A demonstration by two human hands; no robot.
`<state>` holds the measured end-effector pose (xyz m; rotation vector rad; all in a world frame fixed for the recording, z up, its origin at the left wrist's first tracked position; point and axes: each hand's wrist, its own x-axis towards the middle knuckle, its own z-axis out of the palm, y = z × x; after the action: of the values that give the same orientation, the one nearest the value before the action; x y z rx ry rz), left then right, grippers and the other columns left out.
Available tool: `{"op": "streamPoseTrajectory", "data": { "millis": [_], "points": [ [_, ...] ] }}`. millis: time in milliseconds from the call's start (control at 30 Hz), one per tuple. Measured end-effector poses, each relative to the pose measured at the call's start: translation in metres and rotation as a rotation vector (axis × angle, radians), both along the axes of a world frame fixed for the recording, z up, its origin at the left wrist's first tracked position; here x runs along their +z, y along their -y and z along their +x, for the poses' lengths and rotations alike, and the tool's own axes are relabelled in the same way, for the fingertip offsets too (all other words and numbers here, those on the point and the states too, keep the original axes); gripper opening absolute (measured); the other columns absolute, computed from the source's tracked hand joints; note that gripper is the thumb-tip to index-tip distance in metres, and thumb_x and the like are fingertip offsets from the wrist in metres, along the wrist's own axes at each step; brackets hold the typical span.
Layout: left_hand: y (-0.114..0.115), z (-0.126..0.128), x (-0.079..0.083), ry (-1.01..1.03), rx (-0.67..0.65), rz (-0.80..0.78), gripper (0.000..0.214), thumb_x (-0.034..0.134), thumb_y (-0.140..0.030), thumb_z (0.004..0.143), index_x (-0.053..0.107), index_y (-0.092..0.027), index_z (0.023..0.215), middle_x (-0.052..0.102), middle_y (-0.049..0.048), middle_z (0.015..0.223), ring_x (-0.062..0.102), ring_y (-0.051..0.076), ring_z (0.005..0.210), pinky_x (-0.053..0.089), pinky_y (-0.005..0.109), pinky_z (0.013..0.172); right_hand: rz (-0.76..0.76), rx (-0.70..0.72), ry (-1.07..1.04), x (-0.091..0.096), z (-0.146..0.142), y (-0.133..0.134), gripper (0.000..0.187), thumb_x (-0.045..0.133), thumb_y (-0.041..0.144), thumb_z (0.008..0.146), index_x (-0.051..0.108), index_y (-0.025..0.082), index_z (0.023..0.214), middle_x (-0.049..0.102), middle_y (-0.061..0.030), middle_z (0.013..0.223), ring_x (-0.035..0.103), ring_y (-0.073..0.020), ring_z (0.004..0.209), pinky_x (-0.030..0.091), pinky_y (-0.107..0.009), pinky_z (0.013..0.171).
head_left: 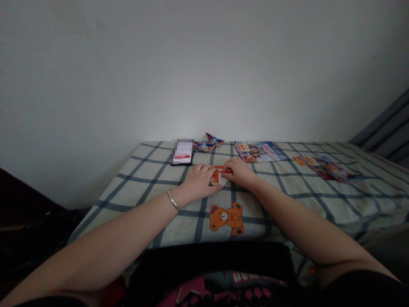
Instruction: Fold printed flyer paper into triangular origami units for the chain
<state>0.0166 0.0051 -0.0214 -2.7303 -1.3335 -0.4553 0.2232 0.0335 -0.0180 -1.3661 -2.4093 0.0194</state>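
On the cloth-covered surface in front of me lies a small piece of folded paper (214, 178), red and orange with a pale part. My left hand (201, 180) rests over its left side, fingers bent on top and the thumb along the near edge, holding it down. From the right, my right hand (240, 172) pinches the paper's right part between thumb and fingers. A silver bangle (173, 199) circles my left wrist. The paper's covered parts are hidden under my fingers, so its full shape cannot be made out.
Behind my left hand lies a phone (183, 152) with a lit, partly blurred screen. Beside it sits a folded blue, red and white paper shape (208, 144). Colourful printed sheets (259, 151) and another printed stack (330, 167) lie rightward on the checked cloth (140, 181). A wall (204, 76) stands behind.
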Motion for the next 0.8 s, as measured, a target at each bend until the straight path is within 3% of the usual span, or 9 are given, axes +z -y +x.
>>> {"op": "streamPoseTrajectory", "data": {
  "millis": [367, 800],
  "points": [
    [-0.0039, -0.0017, -0.0041, -0.012, -0.02, 0.018, 0.06, 0.048, -0.061, 0.089, 0.051, -0.019, 0.132, 0.055, 0.0102, 0.134, 0.048, 0.029, 0.121, 0.033, 0.041, 0.105, -0.014, -0.053, 0.002, 0.0022, -0.0035, 0.0035, 0.014, 0.069, 0.034, 0.085, 0.071, 0.02, 0.087, 0.066, -0.0068, 0.108, 0.056, -0.0232, 0.103, 0.04, -0.037, 0.095],
    [0.0001, -0.0027, 0.0028, 0.047, -0.07, 0.082, 0.05, 0.058, -0.051, 0.087, 0.054, -0.017, 0.123, 0.059, 0.0108, 0.126, 0.053, 0.028, 0.116, 0.04, 0.042, 0.101, -0.008, -0.066, -0.034, -0.0004, -0.0052, -0.0006, 0.016, 0.069, 0.034, 0.085, 0.068, 0.018, 0.088, 0.066, -0.007, 0.103, 0.057, -0.0208, 0.102, 0.04, -0.034, 0.094]
  ]
}}
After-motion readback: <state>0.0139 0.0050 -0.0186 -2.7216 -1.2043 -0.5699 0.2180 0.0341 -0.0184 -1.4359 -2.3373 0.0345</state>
